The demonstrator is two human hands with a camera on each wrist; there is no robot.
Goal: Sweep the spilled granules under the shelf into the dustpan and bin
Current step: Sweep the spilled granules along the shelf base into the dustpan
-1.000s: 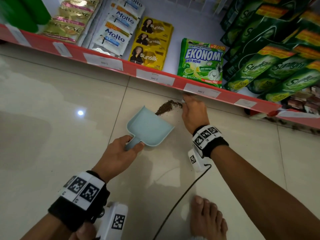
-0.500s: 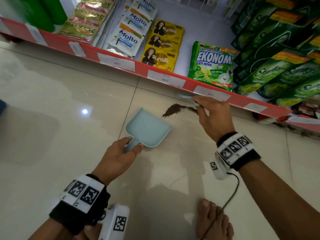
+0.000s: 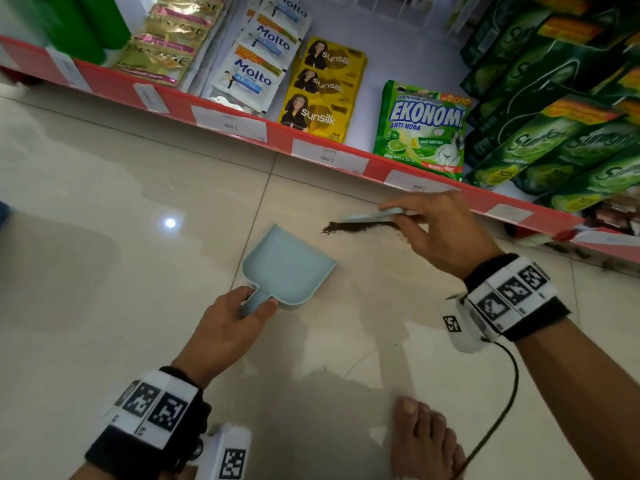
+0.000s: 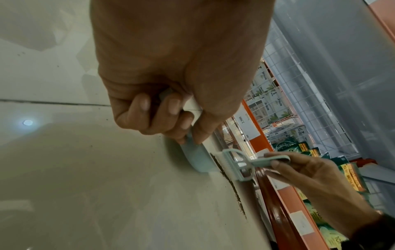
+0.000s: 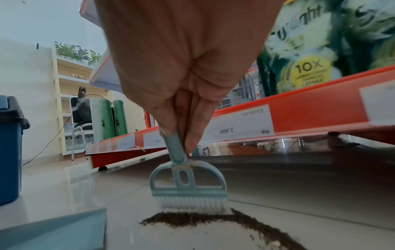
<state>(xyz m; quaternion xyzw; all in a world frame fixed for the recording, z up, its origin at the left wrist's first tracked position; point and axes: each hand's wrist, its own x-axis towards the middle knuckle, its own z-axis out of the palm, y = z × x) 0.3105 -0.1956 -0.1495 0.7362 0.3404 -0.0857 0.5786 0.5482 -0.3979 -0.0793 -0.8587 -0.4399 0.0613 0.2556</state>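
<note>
Tiles (image 3: pixel 104 271) gleam below red shelf (image 3: pixel 346 152); left fingers (image 3: pixel 256 315) grip dustpan (image 3: pixel 287 268), right fingers (image 3: pixel 408 206) pinch brush (image 5: pixel 188 186).

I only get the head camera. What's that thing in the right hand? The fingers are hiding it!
Observer: A small pale-blue plastic brush with white bristles. The right hand pinches its thin handle.
Operator: Are the bristles touching the brown stuff?
Observer: Yes, in the right wrist view their tips meet the far edge of the dark brown granules on the floor.
Operator: Is there a bin anywhere?
Observer: Yes. A blue bin with a dark lid stands on the floor at the left edge of the right wrist view, beyond the pale-blue plastic dustpan.
</note>
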